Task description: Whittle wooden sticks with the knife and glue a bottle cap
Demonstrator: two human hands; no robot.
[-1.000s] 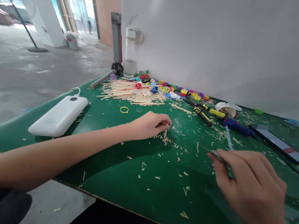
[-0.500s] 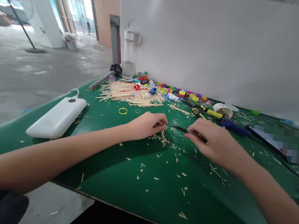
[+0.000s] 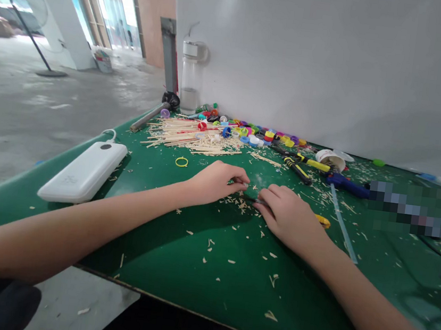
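My left hand [image 3: 220, 184] rests over the green table [image 3: 191, 268], thumb and fingertips pinched together. What sits between them is too small to make out. Close beside it on the right, my right hand [image 3: 289, 214] is closed on a knife [image 3: 249, 198]; its dark, thin blade points left, just below the left fingertips, and its handle is mostly hidden in the palm. Pale wood shavings [image 3: 242, 206] lie in a small heap under both hands. A yellow loop-shaped piece [image 3: 323, 221] shows behind the right wrist; whether it belongs to the knife cannot be told.
A white power bank [image 3: 85, 172] with a cable lies left. Wooden sticks [image 3: 184, 135] and coloured bottle caps [image 3: 244, 131] fill the back, by a clear bottle [image 3: 190, 83]. Yellow-black pliers [image 3: 298, 170], a tipped white cup [image 3: 330, 159], a blue glue gun [image 3: 346, 185] and its translucent stick [image 3: 342, 223] are right.
My right hand has moved left and lower, turning so the blade now sits beneath the left fingertips. The pliers and glue stick are uncovered. My left hand has stayed nearly still.
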